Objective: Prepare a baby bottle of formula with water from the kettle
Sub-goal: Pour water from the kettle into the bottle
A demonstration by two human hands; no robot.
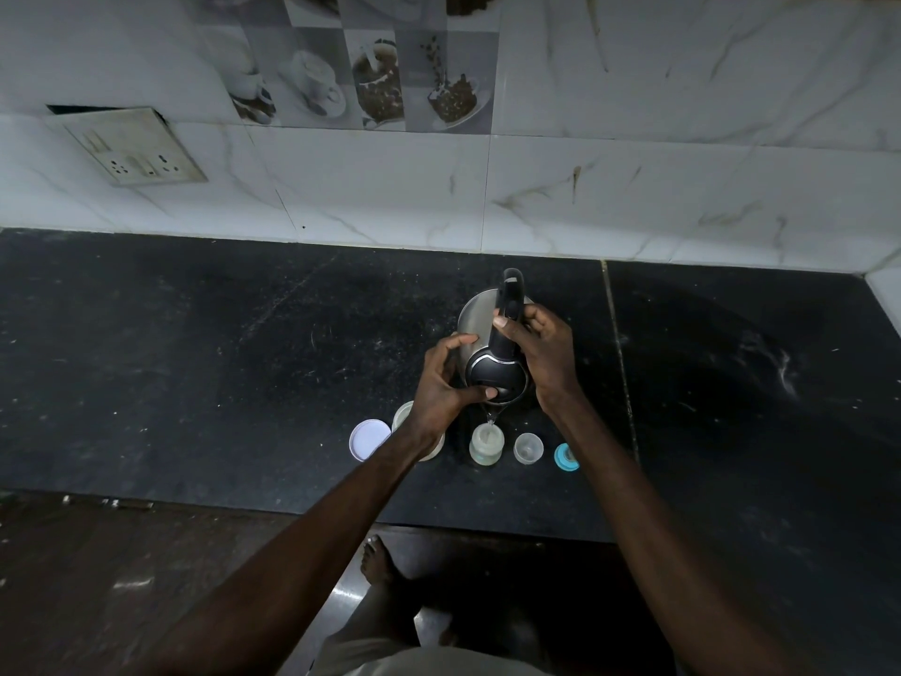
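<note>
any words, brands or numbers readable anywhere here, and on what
None can be read.
Kettle: no brand or marking legible on its steel body or black lid.
Baby bottle: any scale marks are too small to make out.
Open tub and its lid: no label visible.
Switch plate on the wall: no lettering legible.
Picture tiles: coffee cups and beans only, no text.

The left hand (446, 378) and wrist cover most of the jar (404, 416) near the counter's (195, 383) front edge. The kettle's (492, 348) spout is hidden under its lid. The bottle's (485, 444) fill level is too small to read.
</note>
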